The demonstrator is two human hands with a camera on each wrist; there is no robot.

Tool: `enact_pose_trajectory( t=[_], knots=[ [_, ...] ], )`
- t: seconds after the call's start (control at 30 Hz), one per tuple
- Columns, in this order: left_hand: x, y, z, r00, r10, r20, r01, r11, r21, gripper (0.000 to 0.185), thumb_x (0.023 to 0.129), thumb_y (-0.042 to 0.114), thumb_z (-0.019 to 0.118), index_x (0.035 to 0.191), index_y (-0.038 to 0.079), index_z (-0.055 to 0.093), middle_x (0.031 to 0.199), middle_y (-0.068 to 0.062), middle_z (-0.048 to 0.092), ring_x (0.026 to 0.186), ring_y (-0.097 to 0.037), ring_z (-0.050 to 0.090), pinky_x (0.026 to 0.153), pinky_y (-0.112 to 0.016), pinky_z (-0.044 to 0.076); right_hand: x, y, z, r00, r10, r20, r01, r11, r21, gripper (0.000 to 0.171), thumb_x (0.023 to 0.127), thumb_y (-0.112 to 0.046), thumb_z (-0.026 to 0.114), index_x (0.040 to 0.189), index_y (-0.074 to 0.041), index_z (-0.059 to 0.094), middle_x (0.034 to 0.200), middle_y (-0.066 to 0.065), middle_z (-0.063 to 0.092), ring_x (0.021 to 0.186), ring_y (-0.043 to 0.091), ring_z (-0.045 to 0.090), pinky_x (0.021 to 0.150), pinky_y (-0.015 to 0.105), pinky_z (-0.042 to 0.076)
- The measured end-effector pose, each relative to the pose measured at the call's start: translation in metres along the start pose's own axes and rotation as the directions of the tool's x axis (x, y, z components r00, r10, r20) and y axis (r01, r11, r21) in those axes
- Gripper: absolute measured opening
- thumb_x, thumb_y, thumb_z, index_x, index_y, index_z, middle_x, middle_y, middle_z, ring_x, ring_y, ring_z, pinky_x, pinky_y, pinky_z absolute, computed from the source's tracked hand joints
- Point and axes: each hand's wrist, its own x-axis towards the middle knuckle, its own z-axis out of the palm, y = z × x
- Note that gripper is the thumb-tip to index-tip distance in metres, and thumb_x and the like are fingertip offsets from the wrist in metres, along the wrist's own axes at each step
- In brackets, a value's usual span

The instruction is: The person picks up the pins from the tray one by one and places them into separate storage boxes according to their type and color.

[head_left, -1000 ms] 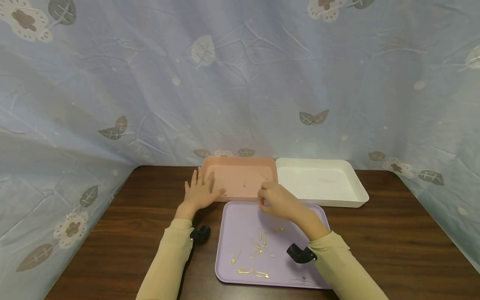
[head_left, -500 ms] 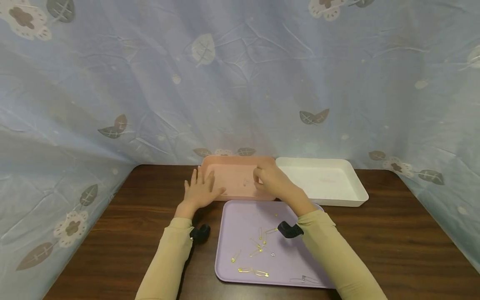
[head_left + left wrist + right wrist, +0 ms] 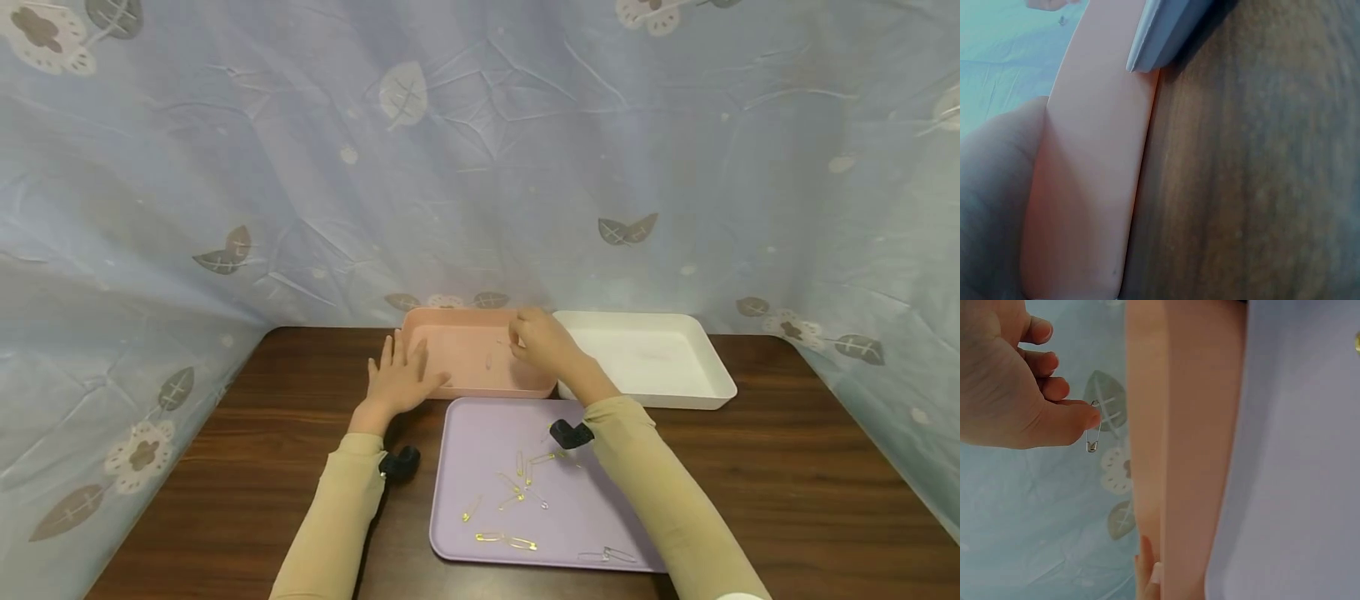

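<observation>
My right hand (image 3: 547, 340) is over the right part of the pink tray (image 3: 450, 379). Between thumb and index finger it pinches a silver safety pin (image 3: 1092, 447), which hangs clasp-down in the right wrist view. Another pale safety pin (image 3: 488, 361) lies on the pink tray's floor. My left hand (image 3: 397, 379) rests at that tray's left end, fingers spread and straight, thumb along the front rim. In front stands the lavender tray (image 3: 480, 433), where several gold safety pins (image 3: 522, 544) lie scattered, with a few silver safety pins (image 3: 607, 554) near its front right edge.
A white tray (image 3: 637, 358) stands to the right, end to end with the pink one. Behind them hangs a patterned blue cloth (image 3: 480, 167). Dark wooden table (image 3: 787, 467) shows on both sides, and each wrist carries a small black camera (image 3: 572, 434).
My right hand has moved away from me and slightly left, from the pink tray's front edge to over its floor, with the safety pin pinched. The left hand stays in place.
</observation>
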Motion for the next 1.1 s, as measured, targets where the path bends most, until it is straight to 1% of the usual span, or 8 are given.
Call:
enact_pose_trajectory(
  t=[0.17,0.4,0.57,0.67,0.83,0.97,1.1],
  knots=[
    [0.0,0.001,0.0,1.0,-0.004,-0.004,0.004,1.0,0.007,0.085,0.093,0.065,0.044,0.157,0.017,0.016,0.162,-0.023,-0.009,0.15,-0.045,-0.004,0.111,-0.075,0.006,0.002,0.003,0.008,1.0,0.014,-0.006,-0.014,1.0,-0.017,0.009,0.082,-0.009,0.071,0.08,-0.005,0.064,0.089,0.009,0.062,0.091,0.029,0.059,0.086,0.04,0.05],
    [0.001,0.001,0.001,1.0,-0.015,0.006,0.015,1.0,0.015,0.085,0.093,0.066,0.043,0.157,0.018,0.014,0.162,-0.024,-0.009,0.15,-0.044,-0.006,0.111,-0.075,0.004,0.007,0.002,0.011,0.999,0.043,0.002,-0.042,0.999,-0.021,0.008,0.085,-0.011,0.07,0.084,-0.005,0.065,0.092,0.011,0.064,0.094,0.03,0.06,0.09,0.041,0.05],
    [0.001,0.002,-0.001,0.999,-0.023,0.028,0.023,1.0,0.002,0.085,0.093,0.065,0.042,0.158,0.018,0.013,0.161,-0.023,-0.013,0.15,-0.043,-0.009,0.112,-0.074,0.003,0.007,-0.003,0.01,0.999,0.029,-0.016,-0.029,0.999,-0.036,0.012,0.085,-0.014,0.074,0.084,-0.006,0.064,0.09,0.009,0.061,0.089,0.027,0.058,0.083,0.039,0.049],
    [0.001,0.003,-0.002,0.999,-0.024,0.034,0.024,1.0,-0.005,0.084,0.094,0.064,0.042,0.157,0.018,0.013,0.161,-0.022,-0.014,0.15,-0.043,-0.01,0.112,-0.074,0.002,0.005,-0.005,0.007,0.999,0.016,-0.039,-0.018,0.999,-0.042,0.013,0.085,-0.014,0.074,0.084,-0.007,0.063,0.088,0.008,0.059,0.086,0.026,0.056,0.078,0.038,0.048],
    [0.0,0.003,-0.003,1.0,-0.023,0.016,0.023,1.0,-0.002,0.085,0.093,0.066,0.043,0.157,0.018,0.014,0.162,-0.023,-0.01,0.15,-0.044,-0.007,0.111,-0.074,0.003,0.0,-0.007,0.005,0.995,-0.004,-0.095,-0.003,0.997,-0.072,0.014,0.084,-0.015,0.075,0.083,-0.009,0.062,0.088,0.007,0.058,0.085,0.026,0.055,0.075,0.037,0.048],
    [0.0,0.002,-0.002,1.0,-0.019,0.008,0.019,1.0,0.004,0.086,0.092,0.067,0.043,0.157,0.018,0.015,0.162,-0.024,-0.008,0.15,-0.044,-0.006,0.111,-0.074,0.004,-0.009,-0.01,0.002,0.991,-0.009,-0.134,-0.002,0.997,-0.08,0.016,0.083,-0.016,0.076,0.082,-0.01,0.06,0.088,0.006,0.057,0.086,0.025,0.054,0.069,0.036,0.047],
    [0.0,0.002,-0.001,1.0,-0.017,0.015,0.017,1.0,-0.001,0.086,0.092,0.066,0.043,0.157,0.018,0.014,0.162,-0.023,-0.011,0.15,-0.044,-0.007,0.111,-0.074,0.004,-0.02,-0.015,-0.002,0.981,-0.036,-0.189,0.022,0.997,-0.071,0.017,0.08,-0.013,0.078,0.08,-0.01,0.061,0.087,0.007,0.056,0.083,0.026,0.054,0.061,0.036,0.046]
  ],
)
